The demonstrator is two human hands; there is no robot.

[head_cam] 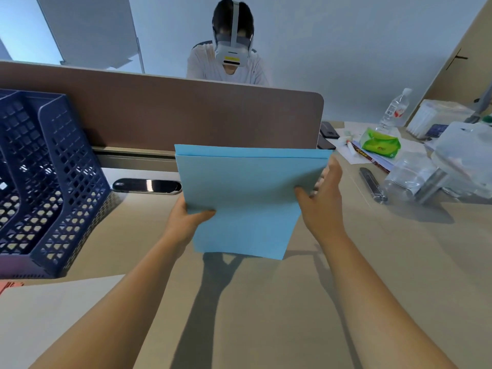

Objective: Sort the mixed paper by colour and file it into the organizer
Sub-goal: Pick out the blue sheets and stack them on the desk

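A stack of light blue paper [247, 193] stands upright above the middle of the desk, lifted off the surface. My left hand [186, 219] grips its lower left edge, thumb across the front. My right hand [323, 198] holds the right edge, thumb on the front and fingers behind. The dark blue lattice organizer [45, 182] stands at the left of the desk, its slots facing the camera; a little pale paper shows through the mesh. A pink sheet corner [10, 286] peeks out at the far left edge, beside a white sheet [53, 310].
A brown desk divider [186, 115] runs behind the paper, with a person in a headset [231, 49] seated beyond it. At the right lie a water bottle [394, 110], green tissue pack [380, 143], clear plastic containers [452, 161] and a pen [372, 185]. A black cable port [146, 185] sits in the desk.
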